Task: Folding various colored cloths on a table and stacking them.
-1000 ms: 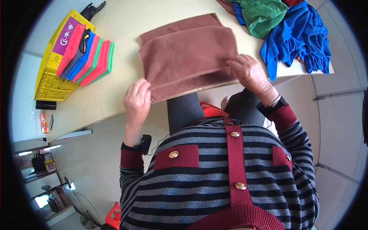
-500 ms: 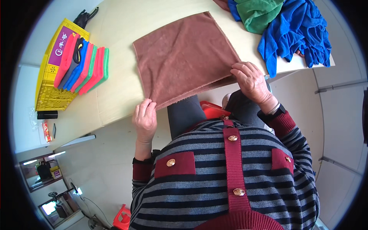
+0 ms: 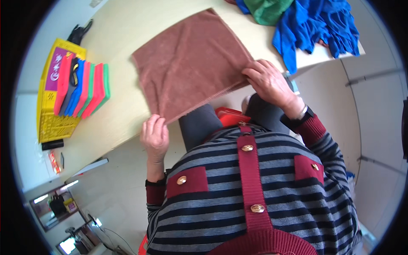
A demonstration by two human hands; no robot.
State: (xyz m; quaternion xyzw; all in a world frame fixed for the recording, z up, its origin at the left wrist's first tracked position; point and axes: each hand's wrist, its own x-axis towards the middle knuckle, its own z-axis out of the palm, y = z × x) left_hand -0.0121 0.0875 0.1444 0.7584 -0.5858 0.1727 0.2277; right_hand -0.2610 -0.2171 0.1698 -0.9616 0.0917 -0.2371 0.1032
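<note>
A brown cloth towel (image 3: 195, 63) lies spread over the table, its near edge hanging just past the table's front. My left hand (image 3: 154, 135) pinches its near left corner, fingers closed on the fabric. At the near right corner my right hand (image 3: 270, 83) grips the towel, with fingers and thumb pressed together. A soft crease runs lengthwise through the left part of the cloth, and its far edge rests on the tabletop.
On the left, a yellow plastic basket (image 3: 46, 123) holds a row of folded red, blue, green and grey cloths (image 3: 83, 91). A heap of blue cloths (image 3: 316, 29) and a green cloth (image 3: 267, 10) lies at the far right. The pale table (image 3: 114, 80) ends near my lap.
The view has shifted and turned slightly. Both hands keep hold of the towel's near corners; its near edge now looks pulled a little straighter.
</note>
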